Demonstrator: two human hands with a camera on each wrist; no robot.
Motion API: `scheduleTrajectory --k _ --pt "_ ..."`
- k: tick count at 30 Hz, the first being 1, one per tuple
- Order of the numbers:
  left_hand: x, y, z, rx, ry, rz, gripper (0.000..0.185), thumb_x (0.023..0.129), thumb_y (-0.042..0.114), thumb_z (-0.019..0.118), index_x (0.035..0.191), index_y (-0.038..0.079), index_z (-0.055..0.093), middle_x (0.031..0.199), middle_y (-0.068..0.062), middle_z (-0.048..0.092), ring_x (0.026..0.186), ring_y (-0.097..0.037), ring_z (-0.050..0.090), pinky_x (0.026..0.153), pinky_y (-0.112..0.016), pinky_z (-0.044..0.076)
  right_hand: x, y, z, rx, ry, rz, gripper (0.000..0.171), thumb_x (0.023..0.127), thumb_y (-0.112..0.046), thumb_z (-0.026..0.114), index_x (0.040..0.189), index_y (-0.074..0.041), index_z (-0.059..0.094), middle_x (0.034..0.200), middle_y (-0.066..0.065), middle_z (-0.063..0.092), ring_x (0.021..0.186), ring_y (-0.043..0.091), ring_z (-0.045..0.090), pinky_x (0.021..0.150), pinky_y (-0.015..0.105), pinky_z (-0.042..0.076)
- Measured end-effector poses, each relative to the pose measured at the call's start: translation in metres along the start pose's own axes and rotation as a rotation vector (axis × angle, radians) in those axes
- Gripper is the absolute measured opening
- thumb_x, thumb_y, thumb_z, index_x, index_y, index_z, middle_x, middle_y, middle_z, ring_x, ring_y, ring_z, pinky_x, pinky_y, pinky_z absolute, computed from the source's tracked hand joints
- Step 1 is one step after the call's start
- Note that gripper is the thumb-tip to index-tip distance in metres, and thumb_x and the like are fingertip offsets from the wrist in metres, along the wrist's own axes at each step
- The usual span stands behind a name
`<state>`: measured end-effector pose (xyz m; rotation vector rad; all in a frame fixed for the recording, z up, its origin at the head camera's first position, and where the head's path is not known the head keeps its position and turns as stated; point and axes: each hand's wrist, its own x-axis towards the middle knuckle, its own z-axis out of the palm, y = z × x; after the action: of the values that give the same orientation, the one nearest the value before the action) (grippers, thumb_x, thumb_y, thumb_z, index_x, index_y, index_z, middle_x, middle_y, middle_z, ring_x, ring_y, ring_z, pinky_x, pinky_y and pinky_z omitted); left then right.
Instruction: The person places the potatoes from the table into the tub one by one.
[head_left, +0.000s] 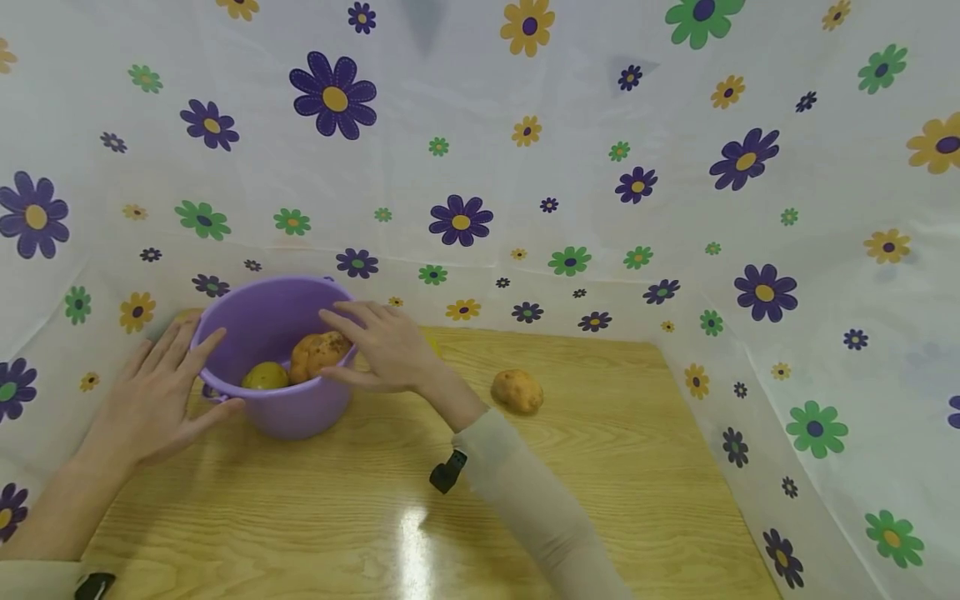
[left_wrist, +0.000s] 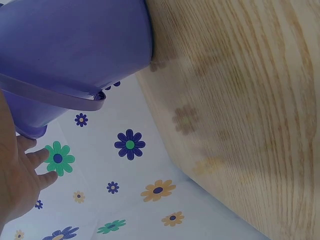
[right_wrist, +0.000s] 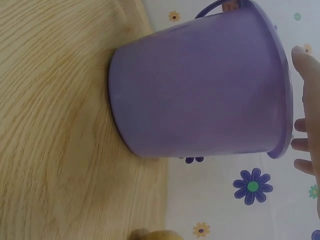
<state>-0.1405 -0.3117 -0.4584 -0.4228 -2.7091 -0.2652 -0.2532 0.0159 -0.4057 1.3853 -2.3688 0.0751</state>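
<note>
A purple plastic bucket stands on the wooden table at the back left. Inside it lie a brown potato and a yellow-green round fruit. My left hand lies against the bucket's left side with straight fingers near the rim. My right hand rests on the right rim, fingers spread over the opening and thumb against the outer wall. The left wrist view shows the bucket, its lowered handle and my left hand. In the right wrist view the bucket fills the middle, with my fingertips at its rim.
A second potato lies on the table to the right of my right forearm, also seen as the potato at the bottom of the right wrist view. White cloth printed with flowers walls the table at the back and both sides.
</note>
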Motion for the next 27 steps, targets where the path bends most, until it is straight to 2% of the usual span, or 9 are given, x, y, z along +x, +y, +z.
scheduleTrajectory --k 6,11,18,23,27 --pt "0.000 -0.001 0.000 -0.005 0.010 0.001 0.102 0.092 0.070 0.062 0.168 0.013 0.026 0.180 -0.014 0.007 0.167 -0.039 0.011 0.138 -0.050 -0.005 -0.009 0.008 0.003 -0.032 0.011 -0.010 0.084 0.094 -0.070 0.063 0.159 -0.019 0.047 0.157 0.007 0.056 0.141 0.024 0.059 0.117 0.039 0.051" --pt "0.000 -0.001 0.000 -0.013 0.009 -0.005 0.102 0.091 0.069 0.064 0.168 0.014 0.027 0.180 -0.015 0.009 0.166 -0.040 0.013 0.138 -0.052 -0.003 -0.017 0.017 0.009 -0.014 0.017 0.028 0.085 0.093 -0.070 0.064 0.158 -0.018 0.048 0.158 0.007 0.056 0.141 0.024 0.059 0.116 0.040 0.052" --pt "0.000 -0.001 0.001 -0.013 0.001 -0.004 0.102 0.092 0.069 0.064 0.168 0.013 0.026 0.180 -0.014 0.006 0.168 -0.037 0.007 0.138 -0.048 -0.009 -0.031 0.030 0.018 0.018 0.038 0.076 0.085 0.091 -0.066 0.068 0.157 -0.018 0.048 0.156 0.011 0.058 0.140 0.032 0.060 0.113 0.046 0.055" --pt "0.000 0.000 0.001 -0.015 -0.003 -0.006 0.101 0.092 0.068 0.064 0.169 0.014 0.025 0.180 -0.013 0.005 0.168 -0.036 0.005 0.138 -0.047 -0.009 -0.041 0.038 0.026 0.009 0.053 0.093 0.083 0.090 -0.065 0.069 0.155 -0.017 0.051 0.153 0.010 0.060 0.137 0.029 0.062 0.111 0.045 0.056" --pt "0.000 0.000 0.001 -0.011 -0.008 -0.008 0.101 0.093 0.069 0.063 0.169 0.014 0.023 0.180 -0.012 0.002 0.168 -0.035 0.002 0.137 -0.048 -0.011 -0.048 0.042 0.033 0.024 0.033 0.116 0.082 0.091 -0.065 0.068 0.157 -0.018 0.049 0.154 0.011 0.059 0.138 0.029 0.061 0.112 0.047 0.056"
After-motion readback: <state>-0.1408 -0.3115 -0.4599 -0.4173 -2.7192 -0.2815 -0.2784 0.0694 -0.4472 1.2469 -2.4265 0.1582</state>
